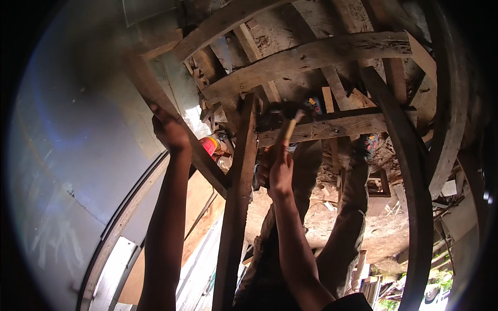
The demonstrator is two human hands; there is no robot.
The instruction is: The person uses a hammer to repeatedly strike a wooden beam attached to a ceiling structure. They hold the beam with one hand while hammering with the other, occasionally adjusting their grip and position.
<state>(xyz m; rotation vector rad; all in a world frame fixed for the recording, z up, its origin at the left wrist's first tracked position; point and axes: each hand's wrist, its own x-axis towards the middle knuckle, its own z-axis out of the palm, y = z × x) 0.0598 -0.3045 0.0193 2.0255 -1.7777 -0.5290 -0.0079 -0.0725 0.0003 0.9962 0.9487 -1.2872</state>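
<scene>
My right hand (278,170) is closed round the handle of a hammer (290,130), whose head points up and away from me. The hammer is just right of an upright wooden post (240,155) and overlaps a horizontal beam (342,124) in the picture. To the left, my left hand (170,129) grips a slanting wooden board (148,83), its fingers wrapped over the edge. The lower end of that board meets the upright post. Some of the left fingers are in shadow.
Timber rails (306,56) and a long post (410,171) frame the space around me. A grey wall panel (93,145) stands at the left. A red and yellow object (209,145) lies behind the slanting board. Wood scraps (332,206) litter the dirt floor near my legs.
</scene>
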